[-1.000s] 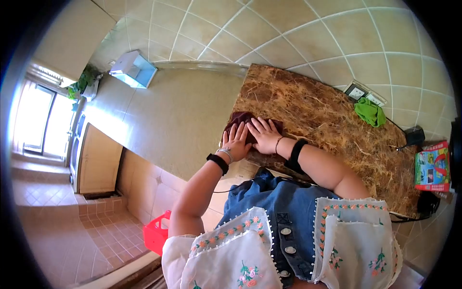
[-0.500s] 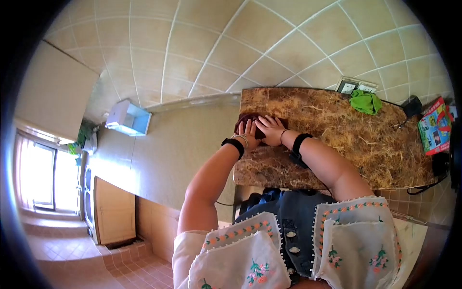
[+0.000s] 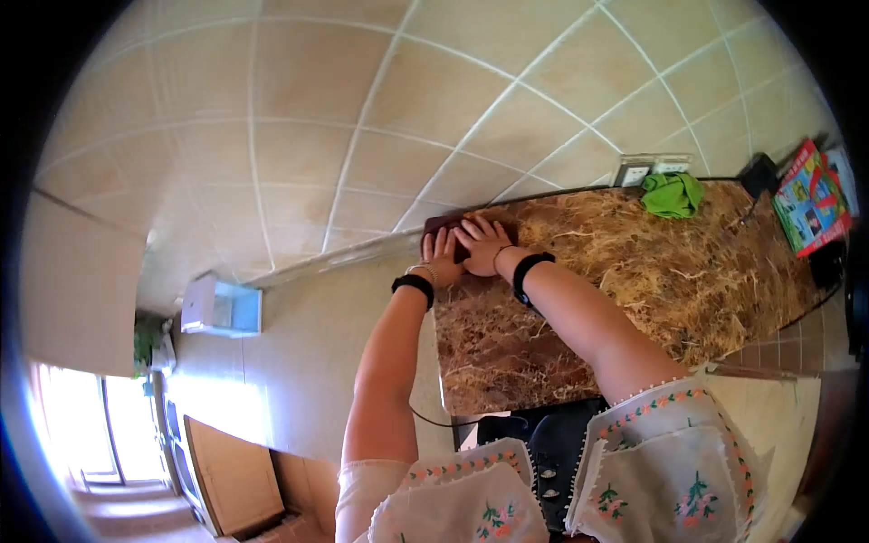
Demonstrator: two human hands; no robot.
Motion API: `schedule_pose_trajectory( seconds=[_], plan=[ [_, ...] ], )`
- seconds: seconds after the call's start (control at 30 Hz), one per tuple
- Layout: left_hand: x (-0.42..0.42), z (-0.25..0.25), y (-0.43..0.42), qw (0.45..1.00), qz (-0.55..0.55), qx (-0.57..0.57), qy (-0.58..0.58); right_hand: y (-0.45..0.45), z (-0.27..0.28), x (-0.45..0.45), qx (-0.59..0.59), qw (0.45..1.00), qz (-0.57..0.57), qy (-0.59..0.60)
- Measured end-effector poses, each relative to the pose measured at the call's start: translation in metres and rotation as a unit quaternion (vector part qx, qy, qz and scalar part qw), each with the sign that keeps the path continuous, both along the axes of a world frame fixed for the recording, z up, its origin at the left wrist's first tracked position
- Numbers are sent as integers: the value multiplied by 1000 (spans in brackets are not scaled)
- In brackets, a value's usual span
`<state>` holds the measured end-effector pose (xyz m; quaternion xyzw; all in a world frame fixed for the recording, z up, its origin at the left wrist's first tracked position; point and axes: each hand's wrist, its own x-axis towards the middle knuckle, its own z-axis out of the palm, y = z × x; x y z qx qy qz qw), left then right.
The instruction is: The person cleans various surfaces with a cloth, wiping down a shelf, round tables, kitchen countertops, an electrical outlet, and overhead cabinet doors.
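1. The dark red cloth (image 3: 441, 223) lies directly under my two hands, near the centre of the frame and a little above it, at the upper left corner of the marbled tabletop (image 3: 507, 335), close to the foot of the tiled wall (image 3: 453, 100).
2. My left hand (image 3: 442, 264) is laid flat, its fingers extended and slightly parted, pointing toward the top of the frame. It rests over the cloth's left part and grips nothing.
3. My right hand (image 3: 483, 246) is flat too, its fingers more widely fanned and pointing to the upper left. It covers the middle of the cloth, and I see no pinch or curl around the fabric.
4. Neither hand is clearly nearer: both touch the cloth, side by side, the left one lower in the frame. How hard either presses, I cannot tell.
5. The cloth shows past my fingertips at the upper left, and also to the right of my right hand. From those edges I judge its long axis to run roughly left to right, across the line of my left fingers, but my hands hide too much to be certain.
6. The green cloth (image 3: 673, 195) sits bunched at the upper right, just below the wall socket (image 3: 635, 172), well apart from my hands. The colourful printed bag (image 3: 810, 204) is farther right.
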<state>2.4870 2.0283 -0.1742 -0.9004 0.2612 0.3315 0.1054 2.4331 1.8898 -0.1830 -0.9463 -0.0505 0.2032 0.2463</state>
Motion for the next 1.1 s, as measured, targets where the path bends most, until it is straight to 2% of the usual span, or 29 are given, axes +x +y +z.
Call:
schedule_pose_trajectory(
  seconds=[0.07,0.13,0.2,0.23,0.27,0.33,0.4,0.47,0.5,0.53,0.6,0.63,0.7,0.77,0.83,1.1],
  plan=[
    [30,-43,16,995,-91,-16,-45,-2,3,5,13,1000,-12,2],
    [32,-42,11,992,-111,29,-47,-4,1,7,29,999,-23,1],
    [39,-56,20,991,-114,26,-72,-4,6,3,40,999,-32,3],
    [30,-51,14,977,-163,89,-103,-2,3,1,21,999,-32,-1],
    [23,-54,14,975,-174,88,-105,-2,1,-3,3,1000,-30,-5],
    [5,-53,11,982,-94,112,-118,-7,4,-22,5,1000,-26,1],
    [-13,-51,-1,980,-99,133,-110,-19,10,-41,5,1000,-14,7],
    [-49,-19,-30,997,-29,55,-43,-35,5,-59,5,1000,-2,9],
    [-27,-76,-14,982,-134,102,-80,-42,-5,-65,5,1000,-1,10],
    [-50,-47,-39,982,-131,103,-84,-55,-4,-77,-3,1000,9,-4],
    [-95,2,-93,993,-11,113,-21,-82,8,-98,16,999,-1,33],
    [-69,-63,-81,987,-87,121,-53,-96,9,-107,22,999,-2,34],
    [-81,-66,-112,987,-93,115,-55,-124,-8,-114,14,1000,-7,16],
    [-96,-54,-153,989,-81,110,-62,-158,-18,-119,18,1000,-22,2],
    [-126,-8,-204,996,-21,85,-26,-192,-11,-127,17,999,-42,18],
    [-147,-16,-289,997,-29,44,-51,-276,-25,-154,28,996,-82,16]
  ],
)
